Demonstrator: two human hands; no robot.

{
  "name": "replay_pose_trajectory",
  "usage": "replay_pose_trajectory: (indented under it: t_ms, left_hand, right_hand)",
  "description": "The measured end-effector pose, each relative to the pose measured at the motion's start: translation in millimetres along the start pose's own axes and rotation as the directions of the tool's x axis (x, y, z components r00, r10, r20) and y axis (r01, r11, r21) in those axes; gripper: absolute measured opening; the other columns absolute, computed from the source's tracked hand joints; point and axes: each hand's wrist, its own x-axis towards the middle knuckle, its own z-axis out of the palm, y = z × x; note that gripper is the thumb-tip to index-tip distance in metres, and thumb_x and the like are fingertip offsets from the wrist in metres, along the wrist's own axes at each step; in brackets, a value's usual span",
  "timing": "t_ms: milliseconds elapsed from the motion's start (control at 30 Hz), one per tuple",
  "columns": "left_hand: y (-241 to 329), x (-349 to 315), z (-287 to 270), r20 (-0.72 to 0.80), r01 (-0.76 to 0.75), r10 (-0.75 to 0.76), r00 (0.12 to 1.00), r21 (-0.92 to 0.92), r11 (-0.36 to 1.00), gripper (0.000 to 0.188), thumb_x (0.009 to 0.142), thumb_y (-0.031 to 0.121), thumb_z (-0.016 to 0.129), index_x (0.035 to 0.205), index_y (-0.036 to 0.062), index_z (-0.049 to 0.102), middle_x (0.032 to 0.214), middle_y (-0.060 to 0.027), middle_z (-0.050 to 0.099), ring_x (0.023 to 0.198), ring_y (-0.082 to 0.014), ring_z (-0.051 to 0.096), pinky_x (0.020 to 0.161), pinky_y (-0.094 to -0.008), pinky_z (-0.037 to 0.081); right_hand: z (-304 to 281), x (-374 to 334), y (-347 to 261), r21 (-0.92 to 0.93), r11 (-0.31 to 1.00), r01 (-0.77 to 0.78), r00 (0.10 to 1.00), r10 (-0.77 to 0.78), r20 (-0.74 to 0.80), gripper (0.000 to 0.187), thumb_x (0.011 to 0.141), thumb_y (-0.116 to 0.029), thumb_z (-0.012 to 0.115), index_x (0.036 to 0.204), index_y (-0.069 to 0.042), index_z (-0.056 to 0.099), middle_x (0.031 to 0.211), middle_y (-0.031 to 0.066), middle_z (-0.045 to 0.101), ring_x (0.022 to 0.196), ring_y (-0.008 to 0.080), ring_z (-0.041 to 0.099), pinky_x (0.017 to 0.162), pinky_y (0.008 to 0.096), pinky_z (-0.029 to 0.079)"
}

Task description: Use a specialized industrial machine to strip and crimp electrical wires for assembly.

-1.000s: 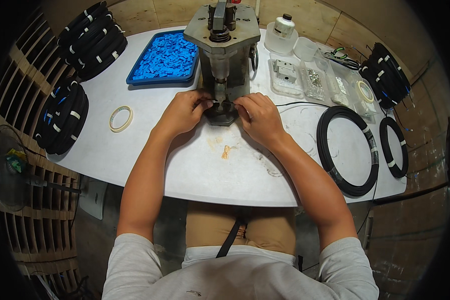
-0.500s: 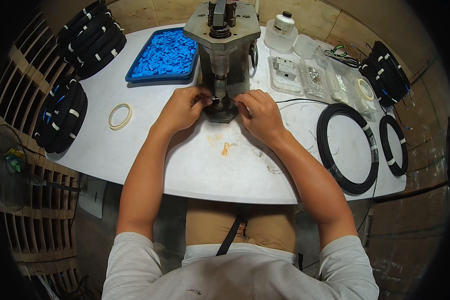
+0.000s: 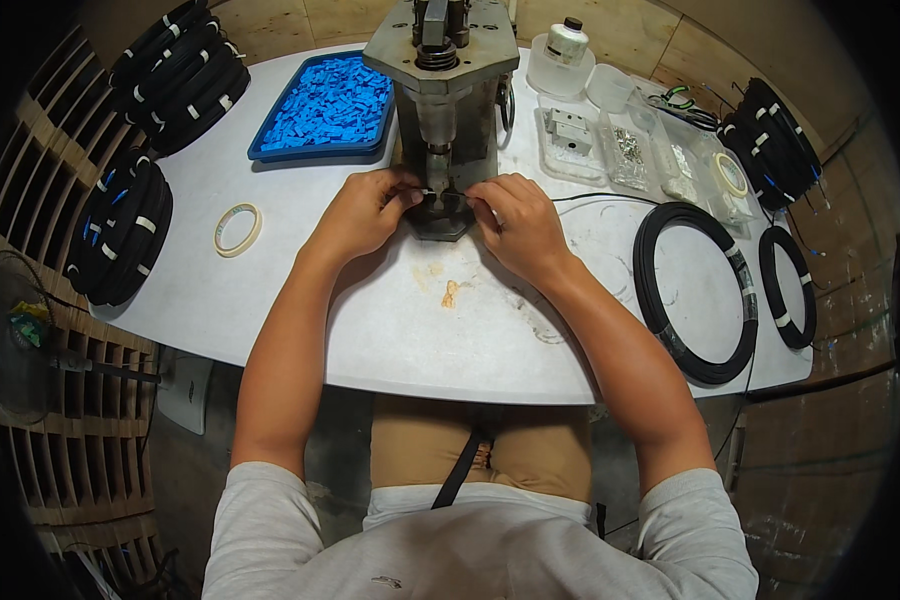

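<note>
At the base of a grey metal bench press [image 3: 440, 100], both my hands work from opposite sides. My left hand [image 3: 370, 215] pinches a tiny pale piece [image 3: 426, 191] beside the press's lower die; its kind is too small to make out. On the other side, my right hand [image 3: 518, 222] closes thumb and fingers on the end of a thin black cable [image 3: 595, 196]. That cable trails rightward from behind the hand toward a large black cable coil [image 3: 649, 290]. The cable's tip, near the die, is hard to see.
A blue tray [image 3: 260, 152] of small blue pieces stands left of the press. A tape roll [image 3: 220, 240] and stacked black coils [image 3: 135, 230] lie farther left. Clear boxes of small parts [image 3: 625, 160], a white bottle [image 3: 567, 45] and more coils [image 3: 788, 290] are on the right.
Both hands hold nearly the same pose at the die. A short dark length of cable shows slightly more clearly at the right fingertips. The whole view has shifted a little.
</note>
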Motion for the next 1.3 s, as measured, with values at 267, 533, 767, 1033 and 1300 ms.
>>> replay_pose_trajectory:
  t_ms: [267, 533, 767, 1033, 1300]
  left_hand:
    - [-0.8, -1.4, 0.2, -0.030, -0.009, 0.007, 1.000, -0.045, 0.999, 0.018, 0.100, -0.001, 0.062, 0.113, -0.0040, 0.073, 0.102, -0.0141, 0.080, 0.101, -0.0237, 0.078, 0.098, -0.0355, 0.058]
    - [-2.5, -0.8, 0.6, -0.037, -0.029, 0.027, 0.999, -0.051, 0.998, 0.017, 0.100, -0.002, 0.061, 0.112, -0.0035, 0.072, 0.101, -0.0136, 0.080, 0.101, -0.0227, 0.078, 0.097, -0.0346, 0.059]
    - [-3.1, -0.5, 2.6, -0.039, 0.006, -0.009, 0.999, -0.093, 0.996, 0.016, 0.100, -0.003, 0.060, 0.112, -0.0039, 0.071, 0.102, -0.0132, 0.080, 0.102, -0.0228, 0.078, 0.098, -0.0349, 0.059]
    - [-2.7, 0.1, 1.4, -0.027, -0.018, 0.016, 1.000, -0.063, 0.998, 0.018, 0.100, -0.002, 0.060, 0.114, -0.0042, 0.071, 0.102, -0.0138, 0.080, 0.102, -0.0230, 0.078, 0.098, -0.0361, 0.059]
    - [-5.4, 1.0, 2.2, -0.023, -0.026, 0.024, 0.999, -0.055, 0.998, 0.017, 0.100, 0.000, 0.062, 0.115, -0.0034, 0.071, 0.102, -0.0136, 0.079, 0.100, -0.0224, 0.077, 0.097, -0.0358, 0.059]
  right_hand:
    - [0.0, -0.1, 0.5, -0.015, 1.000, 0.004, 1.000, -0.004, -0.003, 0.015, 0.083, -0.001, 0.076, 0.097, -0.007, 0.074, 0.091, 0.0064, 0.071, 0.084, 0.0282, 0.066, 0.078, 0.0398, 0.052]
    - [2.0, -0.4, 1.5, -0.008, 1.000, -0.003, 1.000, 0.003, -0.011, 0.015, 0.083, -0.001, 0.076, 0.096, -0.007, 0.074, 0.090, 0.0061, 0.071, 0.083, 0.0282, 0.066, 0.077, 0.0401, 0.052]
    - [1.7, -0.3, 2.4, -0.010, 1.000, 0.005, 1.000, -0.005, -0.015, 0.015, 0.083, -0.001, 0.076, 0.096, -0.007, 0.074, 0.090, 0.0059, 0.071, 0.083, 0.0280, 0.066, 0.077, 0.0399, 0.052]
    - [1.3, 0.0, 2.5, -0.002, 1.000, 0.005, 1.000, -0.005, -0.022, 0.014, 0.083, -0.002, 0.076, 0.095, -0.008, 0.074, 0.090, 0.0051, 0.071, 0.083, 0.0274, 0.066, 0.077, 0.0398, 0.053]
    - [-3.6, 2.5, -1.3, -0.022, 1.000, -0.003, 0.999, 0.004, 0.032, 0.023, 0.082, 0.001, 0.077, 0.104, -0.006, 0.075, 0.095, 0.0082, 0.073, 0.088, 0.0281, 0.069, 0.081, 0.0389, 0.055]
